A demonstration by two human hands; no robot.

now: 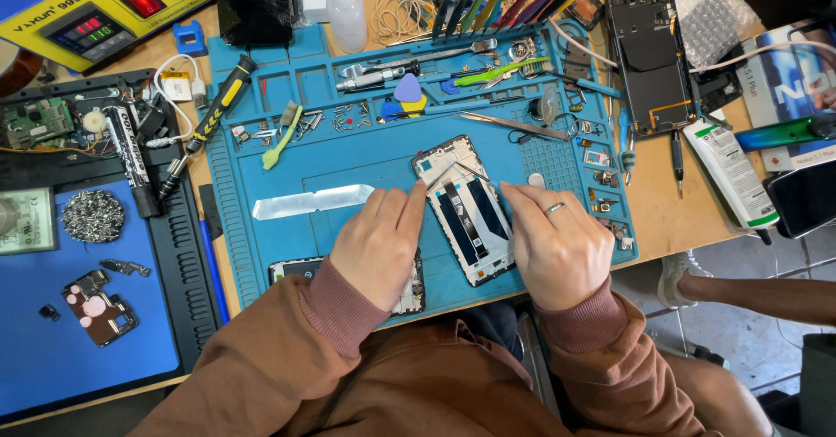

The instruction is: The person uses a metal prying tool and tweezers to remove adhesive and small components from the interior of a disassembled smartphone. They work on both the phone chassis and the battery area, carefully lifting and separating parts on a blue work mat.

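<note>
Flat rectangular phone frame (466, 211) on ribbed blue rubber mat (348, 154), between left hand (379, 241) and right hand (553, 245), each pinching thin metal tweezers (470, 172).

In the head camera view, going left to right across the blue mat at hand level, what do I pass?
Silver foil strip → left hand → opened phone frame → right hand → white glue tube, off the mat.

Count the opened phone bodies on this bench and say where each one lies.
3. One phone frame lies on the blue mat between both hands; a second phone sits partly under the left hand; a black one lies top right. Others may be hidden.
</note>
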